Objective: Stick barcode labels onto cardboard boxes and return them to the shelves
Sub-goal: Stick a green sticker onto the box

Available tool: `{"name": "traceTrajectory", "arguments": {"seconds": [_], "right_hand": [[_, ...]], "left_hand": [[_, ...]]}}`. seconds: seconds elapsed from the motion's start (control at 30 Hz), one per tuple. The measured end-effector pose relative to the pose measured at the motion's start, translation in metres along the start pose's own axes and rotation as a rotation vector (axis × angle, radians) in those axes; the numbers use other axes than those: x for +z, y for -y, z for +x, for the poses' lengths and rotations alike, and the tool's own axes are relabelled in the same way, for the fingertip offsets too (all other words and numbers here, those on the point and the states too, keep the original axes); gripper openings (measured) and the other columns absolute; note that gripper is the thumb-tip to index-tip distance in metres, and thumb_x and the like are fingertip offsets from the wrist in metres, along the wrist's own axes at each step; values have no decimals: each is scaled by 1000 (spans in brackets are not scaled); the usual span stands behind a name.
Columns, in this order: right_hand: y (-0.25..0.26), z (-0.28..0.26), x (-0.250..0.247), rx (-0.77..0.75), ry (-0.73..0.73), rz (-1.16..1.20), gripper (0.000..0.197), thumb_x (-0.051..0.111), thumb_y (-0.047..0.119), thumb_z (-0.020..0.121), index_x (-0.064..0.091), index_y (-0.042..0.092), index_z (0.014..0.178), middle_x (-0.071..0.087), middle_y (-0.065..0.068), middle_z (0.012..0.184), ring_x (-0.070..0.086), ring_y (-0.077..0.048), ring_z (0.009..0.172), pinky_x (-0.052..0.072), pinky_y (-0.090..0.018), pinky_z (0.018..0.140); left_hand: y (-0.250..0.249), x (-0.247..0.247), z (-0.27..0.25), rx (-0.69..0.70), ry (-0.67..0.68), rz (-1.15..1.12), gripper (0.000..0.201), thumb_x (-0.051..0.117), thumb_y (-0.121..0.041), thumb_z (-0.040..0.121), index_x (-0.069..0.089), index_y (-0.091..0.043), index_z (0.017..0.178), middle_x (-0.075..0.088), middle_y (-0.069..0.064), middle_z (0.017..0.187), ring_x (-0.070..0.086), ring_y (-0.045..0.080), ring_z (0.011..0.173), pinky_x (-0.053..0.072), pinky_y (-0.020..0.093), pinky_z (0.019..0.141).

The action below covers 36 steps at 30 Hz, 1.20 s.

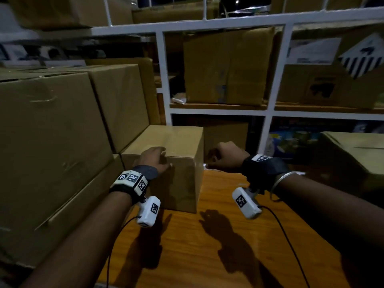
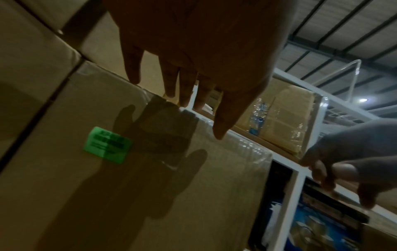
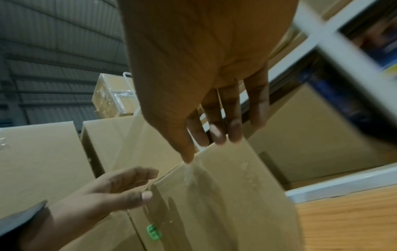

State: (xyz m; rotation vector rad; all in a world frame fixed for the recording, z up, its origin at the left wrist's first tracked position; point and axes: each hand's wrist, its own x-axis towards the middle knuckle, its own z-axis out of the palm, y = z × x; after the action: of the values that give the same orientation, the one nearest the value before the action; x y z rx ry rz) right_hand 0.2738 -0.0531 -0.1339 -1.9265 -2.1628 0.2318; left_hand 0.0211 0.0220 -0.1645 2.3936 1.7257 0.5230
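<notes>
Judging by the look of it, the small cardboard box sitting on the wooden table is stiff, taped corrugated, probably light enough for two hands, though the shiny tape over its top seam looks slick. It already wears a green sticker on its near face; can't tell if that's the barcode label. Its left side sits right beside the big stacked cartons. My left hand rests on the top front edge, fingers loosely straight and gripping nothing. My right hand hovers at the right top corner, fingers relaxed too, empty. I'd grab it by opposite side walls, low down, then lift toward the white shelf behind.
</notes>
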Motion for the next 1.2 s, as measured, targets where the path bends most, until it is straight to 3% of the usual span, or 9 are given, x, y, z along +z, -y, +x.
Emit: {"name": "traceTrajectory", "arguments": {"seconds": [0.1,0.2,0.37,0.5,0.73,0.9,1.03,1.2], "right_hand": [[3,25,12,-32,-46,56,42,72,51,86,66,25,118,67,1,109,61,-14,92,57,-36,79],[10,45,20,-99,-48,45,60,68,60,85,56,29,135,59,-4,129,56,-22,114,53,-42,91],[13,68,38,-44,8,125,78,70,67,80,43,38,147,32,-15,154,34,-37,142,43,-48,110],[9,77,56,-40,41,285,89,74,71,71,44,37,148,30,-13,153,42,-34,136,41,-47,113],[17,73,75,-10,-87,392,95,85,60,66,47,30,148,23,-8,155,42,-30,136,36,-41,115],[20,68,73,-5,-113,385,88,85,59,66,54,27,142,34,-6,147,45,-27,132,41,-41,112],[22,55,62,25,-113,364,84,87,54,67,56,28,140,38,-6,146,40,-29,136,38,-43,112],[22,34,53,73,-98,329,83,88,52,66,56,30,140,33,-9,159,24,-29,149,30,-47,117]], "left_hand": [[19,1,8,-83,25,79,86,76,-49,78,36,-18,148,38,5,153,37,26,139,36,41,112],[32,1,14,-156,42,99,90,75,-47,80,28,-16,152,32,8,156,31,28,142,30,38,115],[37,-3,18,-176,25,140,73,70,-46,85,42,-18,146,43,6,146,44,28,131,39,34,106],[38,-8,19,-189,43,166,69,70,-51,83,47,-24,143,48,3,140,48,27,126,43,35,102],[35,-8,15,-208,40,167,64,70,-47,85,49,-26,142,52,2,133,50,25,122,44,36,99],[35,-14,14,-191,31,194,67,73,-55,77,55,-28,135,58,0,122,54,24,113,48,36,92],[37,-18,13,-121,22,217,68,73,-66,70,60,-32,127,60,-5,109,55,21,110,48,38,90],[33,-23,4,-34,47,248,73,71,-73,65,58,-35,127,58,-7,115,51,18,113,42,40,95]]}}
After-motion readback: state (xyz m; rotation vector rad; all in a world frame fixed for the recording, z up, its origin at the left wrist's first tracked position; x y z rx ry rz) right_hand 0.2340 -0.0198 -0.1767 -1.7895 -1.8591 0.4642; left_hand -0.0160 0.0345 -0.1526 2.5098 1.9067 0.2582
